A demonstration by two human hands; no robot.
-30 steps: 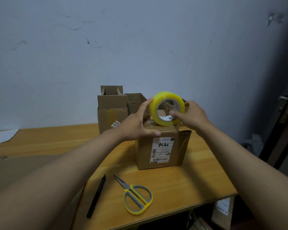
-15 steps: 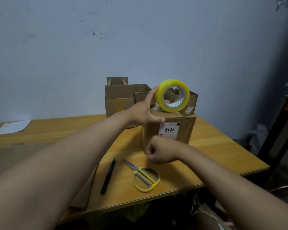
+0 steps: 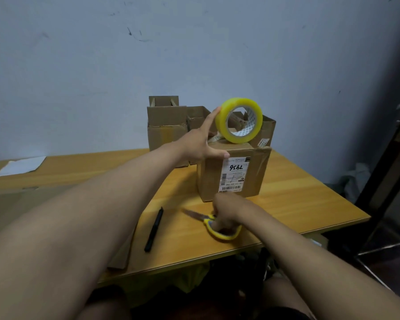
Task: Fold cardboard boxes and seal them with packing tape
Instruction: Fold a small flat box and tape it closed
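The cardboard box (image 3: 233, 173) you are sealing is sitting toward the back right of the worktop (image 3: 298, 204), its label facing you and its top flaps closed. The tape roll (image 3: 239, 120) is standing on edge on the box top, and a short run of tape seems to be trailing from it toward the box's near-left top corner, though that strip is hard to make out. Your left hand (image 3: 203, 139) is lying flat-fingered against the roll, fingertips steadying its side and thumb stretching along the box's top edge. Your right hand (image 3: 226, 210) is curling around the yellow handles of the scissors (image 3: 214, 224) near the worktop's front edge, with the blades pointing left; the hand is blurred, so how firm the grip is, I cannot tell.

Judging by this, you are at the cutting stage: the tape looks laid and still needs severing and pressing down. Behind, the open boxes (image 3: 166, 128) by the back edge are waiting with flaps up, so most of the job seems left. A black pen (image 3: 154, 229) is lying left of the scissors.
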